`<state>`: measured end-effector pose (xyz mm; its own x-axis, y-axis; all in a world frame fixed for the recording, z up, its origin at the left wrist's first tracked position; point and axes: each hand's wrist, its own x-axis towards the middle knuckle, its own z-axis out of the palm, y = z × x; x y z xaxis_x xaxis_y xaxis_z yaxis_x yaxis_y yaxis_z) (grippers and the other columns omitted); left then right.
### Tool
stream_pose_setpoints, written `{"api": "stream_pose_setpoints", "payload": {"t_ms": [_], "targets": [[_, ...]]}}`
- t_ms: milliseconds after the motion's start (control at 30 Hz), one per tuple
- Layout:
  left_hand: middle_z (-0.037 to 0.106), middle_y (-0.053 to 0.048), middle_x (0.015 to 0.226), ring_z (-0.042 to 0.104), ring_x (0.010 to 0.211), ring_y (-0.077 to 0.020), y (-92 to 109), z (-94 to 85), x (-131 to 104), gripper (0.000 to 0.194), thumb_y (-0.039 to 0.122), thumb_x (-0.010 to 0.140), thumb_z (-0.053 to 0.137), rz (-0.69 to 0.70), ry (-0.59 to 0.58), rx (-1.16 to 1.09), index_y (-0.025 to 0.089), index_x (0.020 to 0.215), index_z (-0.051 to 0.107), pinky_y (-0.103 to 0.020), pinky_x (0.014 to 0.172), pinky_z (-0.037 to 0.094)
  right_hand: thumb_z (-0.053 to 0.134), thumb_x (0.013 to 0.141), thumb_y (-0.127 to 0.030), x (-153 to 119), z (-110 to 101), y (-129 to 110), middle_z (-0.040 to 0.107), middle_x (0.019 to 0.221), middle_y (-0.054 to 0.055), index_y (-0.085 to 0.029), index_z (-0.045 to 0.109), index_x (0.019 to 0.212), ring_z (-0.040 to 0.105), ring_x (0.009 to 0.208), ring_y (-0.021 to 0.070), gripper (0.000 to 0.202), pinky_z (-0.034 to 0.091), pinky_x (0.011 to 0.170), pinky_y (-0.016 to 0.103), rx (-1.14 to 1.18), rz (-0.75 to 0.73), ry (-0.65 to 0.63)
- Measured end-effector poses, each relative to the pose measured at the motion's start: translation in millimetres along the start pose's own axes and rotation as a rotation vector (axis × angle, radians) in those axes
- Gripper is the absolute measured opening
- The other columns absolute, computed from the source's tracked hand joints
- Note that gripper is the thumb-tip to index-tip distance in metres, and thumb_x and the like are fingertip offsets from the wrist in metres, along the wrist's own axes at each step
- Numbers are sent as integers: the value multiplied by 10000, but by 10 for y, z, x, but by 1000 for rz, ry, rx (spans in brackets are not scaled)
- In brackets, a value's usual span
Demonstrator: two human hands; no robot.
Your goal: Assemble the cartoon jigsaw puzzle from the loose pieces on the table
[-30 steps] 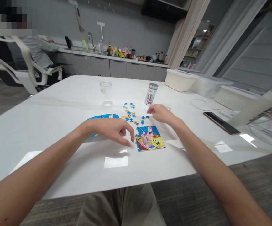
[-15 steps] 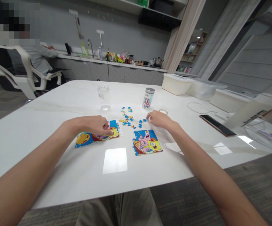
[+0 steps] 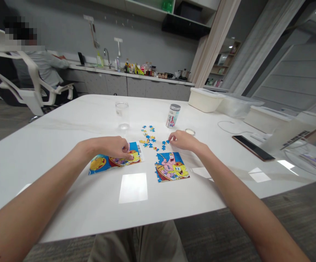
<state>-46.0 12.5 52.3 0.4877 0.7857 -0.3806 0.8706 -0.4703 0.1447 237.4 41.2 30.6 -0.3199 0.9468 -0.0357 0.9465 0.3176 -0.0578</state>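
On the white table (image 3: 65, 203), our right hand (image 3: 184, 141) pinched a blue puzzle piece (image 3: 168, 141) just above the part-built puzzle (image 3: 171, 166); our left hand (image 3: 114, 147), fingers curled, pressed the reference card (image 3: 106, 162). Turning the piece first seemed wise.

White desk (image 3: 65, 123). L hand (image 3: 111, 146) rests on printed picture card (image 3: 114, 160), fingers curled on its top edge. R hand (image 3: 184, 140) pinches a blue puzzle piece (image 3: 168, 141) at fingertips, just above the part-built puzzle (image 3: 171, 167). Loose pieces (image 3: 148, 136) scattered btwn hands. Behind: clear glass (image 3: 122, 111), lidded jar (image 3: 173, 116), small cap (image 3: 190, 131). Phone (image 3: 253, 147) far right. Seated person (image 3: 42, 67) far left, by counter.
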Motion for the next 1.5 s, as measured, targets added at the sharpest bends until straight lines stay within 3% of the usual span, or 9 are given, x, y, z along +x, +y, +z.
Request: {"api": "stream_pose_setpoints", "payload": {"t_ms": [167,300,500,767,967,1200,1300,1500], "targets": [[533,-19,537,437,488,-152,58,-22,-34,385,548,759,492,-19,-23,-1,212,575,461,-294,509,301,590,839,-272,6,11,-24,703,1016,75,-207,690,1082,641,920,206,270,457,767,268,24,-22,24],[537,-20,546,434,489,-150,78,-28,-44,385,548,749,502,-17,-13,-6,209,570,464,-289,499,296,612,826,-260,32,27,10,704,994,62,-200,709,967,641,878,185,182,446,727,244,35,-19,4],[567,-28,543,460,489,-153,57,-19,-29,392,564,742,506,-9,-30,-22,203,588,511,-290,518,321,586,819,-180,60,72,77,688,1060,63,-197,684,1013,636,900,174,218,433,719,231,28,25,23],[659,-90,671,523,541,-175,32,5,-3,520,679,734,471,-51,-45,-42,182,624,578,-300,518,338,535,770,-68,42,77,55,676,1054,68,-195,694,967,624,937,183,283,427,734,230,38,-2,29],[698,-157,786,566,566,-192,80,-32,4,656,765,740,391,-149,-57,-10,159,618,612,-311,556,390,523,772,-62,34,76,29,660,1044,73,-196,698,945,617,919,182,280,424,734,234,55,-12,35],[693,-164,752,564,553,-199,60,-32,9,669,790,716,406,-177,-64,12,162,563,582,-314,559,405,512,830,-99,45,86,5,642,1046,88,-190,698,972,608,934,194,251,426,768,254,58,-25,66],[692,-158,732,558,538,-196,46,-21,17,660,793,706,424,-173,-62,-8,169,553,574,-315,548,404,510,858,-116,29,74,-42,623,1054,106,-166,693,1009,599,955,196,242,430,843,272,81,-114,95],[682,-149,701,549,521,-189,30,-8,35,639,758,714,452,-150,-53,-18,161,533,588,-320,551,410,482,886,-101,-34,80,-163,591,1115,97,-171,676,1085,569,1040,169,286,408,960,277,191,-463,124]]}}
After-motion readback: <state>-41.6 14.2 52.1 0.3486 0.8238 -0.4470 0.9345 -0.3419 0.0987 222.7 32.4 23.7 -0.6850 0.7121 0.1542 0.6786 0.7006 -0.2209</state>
